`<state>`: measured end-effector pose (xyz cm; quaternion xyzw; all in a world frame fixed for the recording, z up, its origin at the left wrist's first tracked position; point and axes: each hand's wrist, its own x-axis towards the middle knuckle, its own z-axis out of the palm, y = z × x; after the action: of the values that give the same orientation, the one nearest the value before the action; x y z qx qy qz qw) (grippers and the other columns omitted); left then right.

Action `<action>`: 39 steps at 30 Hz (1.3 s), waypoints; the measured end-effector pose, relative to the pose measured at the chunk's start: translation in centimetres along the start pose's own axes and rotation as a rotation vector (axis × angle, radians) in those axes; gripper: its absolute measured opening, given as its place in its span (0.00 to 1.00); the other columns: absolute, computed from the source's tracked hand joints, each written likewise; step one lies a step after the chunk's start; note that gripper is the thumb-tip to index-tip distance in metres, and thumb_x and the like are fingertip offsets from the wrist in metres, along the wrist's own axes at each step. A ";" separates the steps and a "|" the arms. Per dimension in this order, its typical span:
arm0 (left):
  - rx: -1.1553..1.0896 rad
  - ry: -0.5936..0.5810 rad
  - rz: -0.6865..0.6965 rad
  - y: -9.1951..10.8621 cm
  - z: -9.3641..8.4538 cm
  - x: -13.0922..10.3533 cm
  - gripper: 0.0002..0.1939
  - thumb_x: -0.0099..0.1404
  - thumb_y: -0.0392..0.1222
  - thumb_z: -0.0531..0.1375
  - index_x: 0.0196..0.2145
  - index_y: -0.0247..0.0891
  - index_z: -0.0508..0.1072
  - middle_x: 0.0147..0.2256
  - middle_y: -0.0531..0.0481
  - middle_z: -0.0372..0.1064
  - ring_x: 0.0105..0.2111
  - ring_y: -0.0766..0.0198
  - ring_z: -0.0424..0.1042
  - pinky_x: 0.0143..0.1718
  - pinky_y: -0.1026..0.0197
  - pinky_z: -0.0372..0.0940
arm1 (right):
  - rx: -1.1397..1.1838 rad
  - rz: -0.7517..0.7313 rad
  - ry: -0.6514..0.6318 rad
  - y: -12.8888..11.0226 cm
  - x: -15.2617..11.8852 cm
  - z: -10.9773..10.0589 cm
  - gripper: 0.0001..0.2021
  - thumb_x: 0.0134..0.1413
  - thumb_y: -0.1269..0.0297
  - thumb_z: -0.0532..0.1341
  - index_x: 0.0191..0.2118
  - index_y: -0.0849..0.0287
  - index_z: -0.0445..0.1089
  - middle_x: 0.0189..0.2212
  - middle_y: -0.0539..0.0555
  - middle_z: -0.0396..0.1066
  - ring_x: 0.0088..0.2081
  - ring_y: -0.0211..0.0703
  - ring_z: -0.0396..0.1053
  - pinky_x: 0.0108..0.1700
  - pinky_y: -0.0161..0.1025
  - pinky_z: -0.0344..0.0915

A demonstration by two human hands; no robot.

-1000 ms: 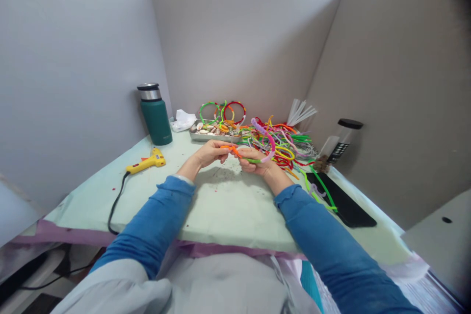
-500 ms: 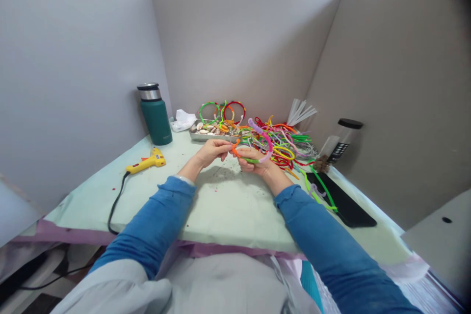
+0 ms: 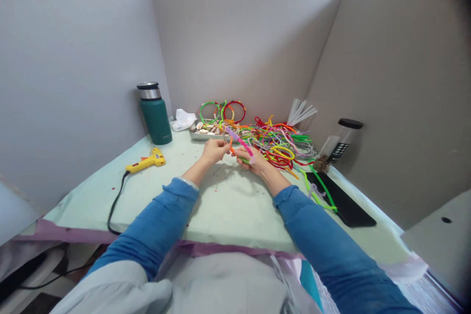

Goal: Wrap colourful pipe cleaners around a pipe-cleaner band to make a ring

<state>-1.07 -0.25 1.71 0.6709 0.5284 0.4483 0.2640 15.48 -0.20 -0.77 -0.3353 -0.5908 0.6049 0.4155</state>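
Observation:
Both hands meet over the middle of the table, working on a multicoloured pipe-cleaner ring (image 3: 244, 145) with purple, pink, green and orange stretches. My left hand (image 3: 215, 151) pinches its orange end between thumb and fingers. Wrapped around the green part, my right hand (image 3: 252, 161) holds the ring, whose pink and purple arc rises above the fingers and leans left. Just behind the hands is a metal tray (image 3: 198, 136) of shells. A heap of loose pipe cleaners (image 3: 283, 142) lies behind and to the right of my right hand.
A yellow glue gun (image 3: 146, 161) with a black cord lies at left, near a green bottle (image 3: 156, 118). Finished-looking rings (image 3: 234, 103) lean at the back. A black phone-like slab (image 3: 346, 203) and a clear container (image 3: 344, 140) are at right. Grey partitions enclose the table.
The ring has turned in my hands, its pink and purple arc swinging left toward the tray. My left hand has shifted only slightly, and my right hand stays in nearly the same place.

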 end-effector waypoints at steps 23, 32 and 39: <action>-0.478 -0.174 0.151 -0.5 -0.4 0.2 0.16 0.48 0.39 0.62 0.37 0.33 0.71 0.29 0.53 0.66 0.18 0.75 0.60 0.18 0.67 0.60 | 0.151 0.056 -0.099 -0.2 -0.1 -1.1 0.14 0.42 0.60 0.67 0.30 0.62 0.66 0.14 0.44 0.59 0.12 0.25 0.48 0.14 0.28 0.40; -0.234 -0.260 0.186 -0.4 -1.4 0.3 0.22 0.51 0.45 0.63 0.42 0.30 0.74 0.31 0.48 0.71 0.23 0.71 0.64 0.19 0.68 0.61 | 0.148 0.108 -0.115 -0.4 -0.3 -1.1 0.13 0.41 0.60 0.66 0.30 0.64 0.68 0.13 0.44 0.58 0.12 0.25 0.47 0.15 0.28 0.39; -0.027 -0.189 0.301 -1.5 -1.1 1.2 0.18 0.53 0.48 0.62 0.38 0.31 0.77 0.24 0.52 0.67 0.20 0.73 0.59 0.20 0.68 0.57 | 0.116 0.098 -0.109 -0.1 -0.1 -1.3 0.13 0.41 0.61 0.67 0.31 0.63 0.69 0.14 0.44 0.59 0.12 0.25 0.47 0.15 0.28 0.40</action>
<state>-2.73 1.20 1.38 0.7780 0.3887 0.4249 0.2511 16.70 0.25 -0.76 -0.3058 -0.5595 0.6749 0.3714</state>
